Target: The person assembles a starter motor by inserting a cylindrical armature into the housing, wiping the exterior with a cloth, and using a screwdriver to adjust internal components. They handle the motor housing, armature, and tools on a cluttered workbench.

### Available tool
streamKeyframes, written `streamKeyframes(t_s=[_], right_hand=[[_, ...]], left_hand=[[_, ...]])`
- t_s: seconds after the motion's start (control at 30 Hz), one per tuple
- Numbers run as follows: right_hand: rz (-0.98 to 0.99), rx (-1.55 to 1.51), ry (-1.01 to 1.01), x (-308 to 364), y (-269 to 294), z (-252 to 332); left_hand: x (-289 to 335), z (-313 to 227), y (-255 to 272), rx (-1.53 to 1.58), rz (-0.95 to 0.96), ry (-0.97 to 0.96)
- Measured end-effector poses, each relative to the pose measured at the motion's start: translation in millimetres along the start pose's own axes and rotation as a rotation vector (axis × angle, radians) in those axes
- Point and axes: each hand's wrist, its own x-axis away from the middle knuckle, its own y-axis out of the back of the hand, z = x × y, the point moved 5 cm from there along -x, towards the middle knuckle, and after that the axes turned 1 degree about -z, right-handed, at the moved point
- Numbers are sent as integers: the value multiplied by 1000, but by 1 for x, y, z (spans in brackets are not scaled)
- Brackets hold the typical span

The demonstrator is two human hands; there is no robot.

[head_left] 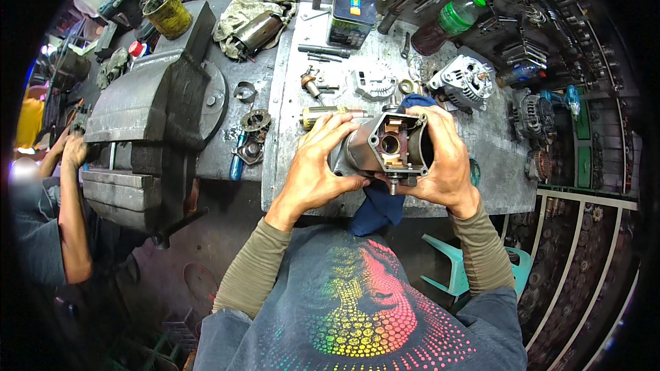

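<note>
A: State the position and grip of the metal housing (364,150)
B: Centre of frame, in front of the workbench (289,196). The left hand (317,168) and right hand (448,158) are clamped on opposite sides, likely for balanced support
A: Reason for orientation?
B: The open face points toward the viewer, presumably to expose the interior (a round bushing (390,143) shows inside)
A: Loose parts?
B: An alternator (466,82) sits upper right of centre, apparently within reach
</note>
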Motion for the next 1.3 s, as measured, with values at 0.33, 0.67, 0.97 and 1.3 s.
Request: streamKeyframes(t_s=[0.33,0.67,0.97,1.3], right_hand=[[25,-24,-51,6,-13,-3],[34,-21,-66,8,-15,-4],[158,164,6,12,-16,-3],[-183,-182,-185,-57,91,56]], left_hand=[[-5,4,0,-31,13,-16],[-5,13,4,-42,72,-21],[-1,1,2,260,-38,-141],[-19,13,-7,249,62,-62]])
